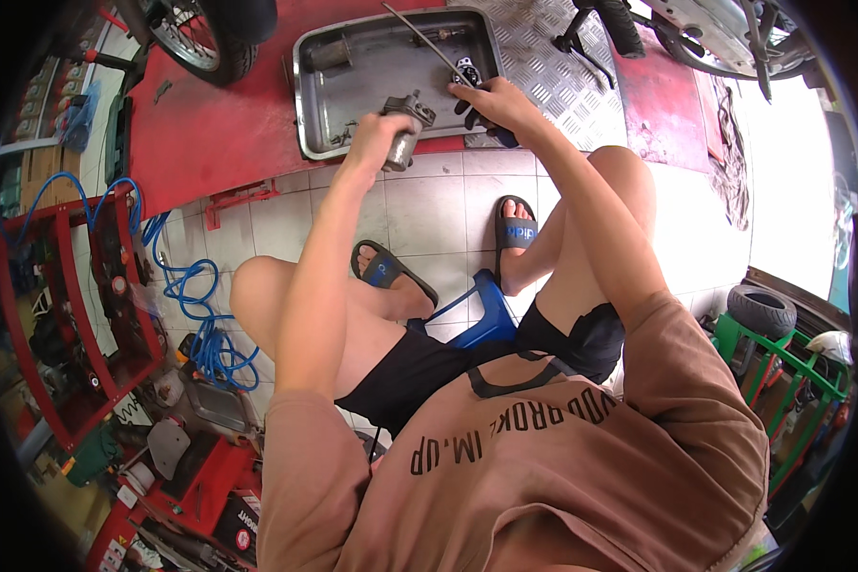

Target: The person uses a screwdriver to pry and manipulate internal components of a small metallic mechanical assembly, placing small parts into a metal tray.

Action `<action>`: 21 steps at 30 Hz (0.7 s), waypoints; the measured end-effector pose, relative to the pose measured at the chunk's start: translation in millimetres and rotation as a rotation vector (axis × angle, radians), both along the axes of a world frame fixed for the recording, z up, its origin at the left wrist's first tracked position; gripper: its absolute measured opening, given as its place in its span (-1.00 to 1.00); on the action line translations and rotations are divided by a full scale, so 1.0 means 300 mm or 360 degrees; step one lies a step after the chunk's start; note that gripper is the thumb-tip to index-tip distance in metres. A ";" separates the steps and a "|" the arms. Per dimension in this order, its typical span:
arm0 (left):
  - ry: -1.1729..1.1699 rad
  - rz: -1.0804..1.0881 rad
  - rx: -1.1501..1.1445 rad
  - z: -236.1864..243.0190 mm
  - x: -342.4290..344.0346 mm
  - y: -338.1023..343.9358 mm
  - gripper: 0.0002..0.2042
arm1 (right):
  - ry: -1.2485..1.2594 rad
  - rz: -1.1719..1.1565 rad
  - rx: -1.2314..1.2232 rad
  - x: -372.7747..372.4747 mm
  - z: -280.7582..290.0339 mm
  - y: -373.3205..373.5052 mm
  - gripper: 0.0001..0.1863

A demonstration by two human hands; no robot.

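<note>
Left grip (pixel 383 136) wraps metal part (pixel 403 151); right grip (pixel 491 103) pinches thin rod (pixel 425 43), lower end hidden.

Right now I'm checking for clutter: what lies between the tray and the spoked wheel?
The head view shows red platform between the metal tray and spoked wheel.

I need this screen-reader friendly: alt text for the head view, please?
A person's left hand grips a grey, partly cylindrical metal part at the near edge of a rectangular grey metal tray; right hand meets a thin grey rod.
</note>
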State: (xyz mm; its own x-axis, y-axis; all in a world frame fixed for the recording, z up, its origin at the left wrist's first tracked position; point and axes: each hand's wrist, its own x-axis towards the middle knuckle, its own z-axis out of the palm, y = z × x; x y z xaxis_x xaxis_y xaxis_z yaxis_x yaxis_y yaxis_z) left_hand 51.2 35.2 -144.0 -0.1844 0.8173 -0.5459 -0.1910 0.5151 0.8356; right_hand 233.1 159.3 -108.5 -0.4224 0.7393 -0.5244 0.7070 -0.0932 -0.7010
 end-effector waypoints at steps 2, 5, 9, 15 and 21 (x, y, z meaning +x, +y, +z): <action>0.0223 -0.0109 0.0078 0.005 0.059 0.010 -0.76 | 0.0069 -0.0044 -0.0107 0.008 0.007 -0.006 -0.38; 0.0782 -0.0377 0.0305 0.055 0.112 0.026 -0.57 | 0.0058 0.0014 -0.0237 0.026 0.018 0.005 -0.32; 0.1256 -0.0462 0.0459 0.076 0.150 0.042 -0.35 | 0.0147 0.0166 -0.0301 0.043 0.029 0.003 -0.33; 0.1276 -0.0410 0.0377 0.123 0.197 0.065 -0.16 | 0.0340 0.0223 -0.0425 0.074 0.034 0.022 -0.38; 0.1515 -0.0521 0.0503 0.137 0.199 0.063 -0.09 | 0.0431 0.0285 -0.0450 0.090 0.076 0.018 -0.34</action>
